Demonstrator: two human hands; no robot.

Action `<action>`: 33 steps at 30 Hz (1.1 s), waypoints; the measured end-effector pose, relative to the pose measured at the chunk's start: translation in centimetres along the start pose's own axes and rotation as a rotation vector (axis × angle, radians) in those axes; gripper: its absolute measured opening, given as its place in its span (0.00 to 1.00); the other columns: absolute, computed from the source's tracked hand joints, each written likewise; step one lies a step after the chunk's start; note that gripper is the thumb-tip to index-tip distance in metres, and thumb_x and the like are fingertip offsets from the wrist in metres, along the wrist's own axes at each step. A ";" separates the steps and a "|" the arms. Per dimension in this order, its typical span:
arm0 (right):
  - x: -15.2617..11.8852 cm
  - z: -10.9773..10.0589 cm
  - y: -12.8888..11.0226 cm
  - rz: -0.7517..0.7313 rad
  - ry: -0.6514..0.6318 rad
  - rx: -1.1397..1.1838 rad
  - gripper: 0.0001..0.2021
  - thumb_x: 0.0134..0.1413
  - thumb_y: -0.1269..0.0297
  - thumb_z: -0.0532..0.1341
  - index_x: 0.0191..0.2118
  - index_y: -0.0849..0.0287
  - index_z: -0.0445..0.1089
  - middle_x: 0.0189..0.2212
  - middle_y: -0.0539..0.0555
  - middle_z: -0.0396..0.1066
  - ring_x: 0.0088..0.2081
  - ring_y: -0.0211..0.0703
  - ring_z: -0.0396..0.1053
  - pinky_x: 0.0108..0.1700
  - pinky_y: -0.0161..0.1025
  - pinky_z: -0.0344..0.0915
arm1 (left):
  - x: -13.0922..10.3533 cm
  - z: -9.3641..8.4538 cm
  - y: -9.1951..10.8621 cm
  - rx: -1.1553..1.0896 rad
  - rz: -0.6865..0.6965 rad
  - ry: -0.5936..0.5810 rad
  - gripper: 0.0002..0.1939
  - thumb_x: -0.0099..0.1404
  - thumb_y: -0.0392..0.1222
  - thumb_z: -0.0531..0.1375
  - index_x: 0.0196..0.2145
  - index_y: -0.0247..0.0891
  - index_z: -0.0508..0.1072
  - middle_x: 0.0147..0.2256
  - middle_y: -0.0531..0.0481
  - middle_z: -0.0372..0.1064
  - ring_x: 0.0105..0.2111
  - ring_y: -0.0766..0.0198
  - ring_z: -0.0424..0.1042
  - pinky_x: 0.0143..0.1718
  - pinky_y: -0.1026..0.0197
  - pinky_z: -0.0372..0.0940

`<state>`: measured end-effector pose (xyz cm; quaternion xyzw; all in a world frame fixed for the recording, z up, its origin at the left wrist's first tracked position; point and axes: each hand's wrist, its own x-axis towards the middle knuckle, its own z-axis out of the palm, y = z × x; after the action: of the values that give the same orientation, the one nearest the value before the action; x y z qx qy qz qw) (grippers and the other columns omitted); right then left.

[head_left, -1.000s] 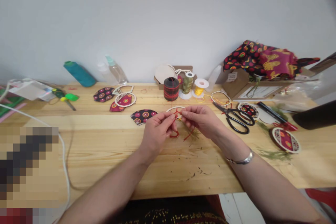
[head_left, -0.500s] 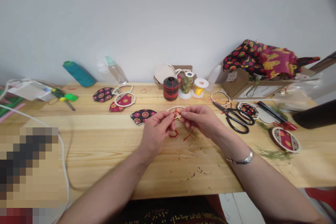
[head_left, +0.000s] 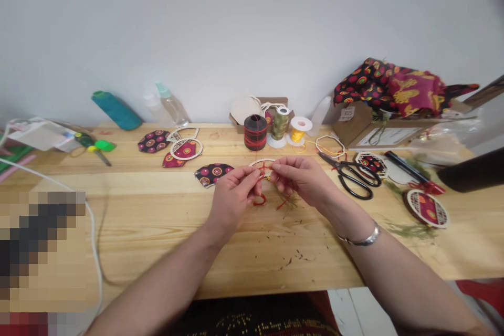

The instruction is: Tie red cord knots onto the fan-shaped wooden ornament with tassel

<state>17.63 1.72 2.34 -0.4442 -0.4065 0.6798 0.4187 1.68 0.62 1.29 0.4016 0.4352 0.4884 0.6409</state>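
Both hands meet above the middle of the table. Thumb and finger of my left hand [head_left: 235,186] are pinched on a red cord [head_left: 265,167]. My right hand [head_left: 298,178], with a silver bracelet at its wrist, pinches the same cord a short way off. A loop and a loose end of the cord hang below the fingers. Just behind the fingertips lies a pale ring-shaped frame [head_left: 260,161], partly covered by the hands. From the black and red thread spool [head_left: 255,134] a strand runs down toward the fingers. A dark patterned fabric piece [head_left: 212,172] lies left of my left hand.
Black scissors [head_left: 356,178] lie right of my right hand, near a marker [head_left: 409,168] and a round fabric-filled frame [head_left: 427,208]. Green and yellow spools [head_left: 301,128] stand behind. A cardboard box [head_left: 378,134] holds patterned cloth. A white cable [head_left: 92,231] crosses at left.
Little differs. Both hands keep their pinch on the red cord, and the fingers have shifted very slightly. The whole view has moved a touch.
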 end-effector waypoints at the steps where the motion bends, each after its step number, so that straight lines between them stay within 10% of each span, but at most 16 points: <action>1: 0.0 0.0 0.0 0.002 0.001 -0.003 0.10 0.45 0.60 0.67 0.29 0.62 0.71 0.24 0.51 0.72 0.19 0.29 0.64 0.18 0.29 0.54 | 0.0 0.0 0.0 0.002 0.000 0.002 0.07 0.56 0.40 0.63 0.28 0.32 0.74 0.17 0.54 0.64 0.17 0.75 0.58 0.16 0.71 0.48; 33: -0.1 0.3 0.0 0.012 0.005 -0.048 0.09 0.42 0.62 0.67 0.28 0.62 0.72 0.20 0.49 0.70 0.18 0.28 0.59 0.18 0.29 0.50 | 0.0 -0.1 -0.1 0.056 0.042 0.005 0.08 0.57 0.41 0.62 0.29 0.33 0.77 0.27 0.45 0.76 0.14 0.77 0.55 0.15 0.69 0.48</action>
<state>17.40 1.61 2.46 -0.4582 -0.4189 0.6713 0.4048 1.57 0.61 1.15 0.4274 0.4416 0.4905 0.6178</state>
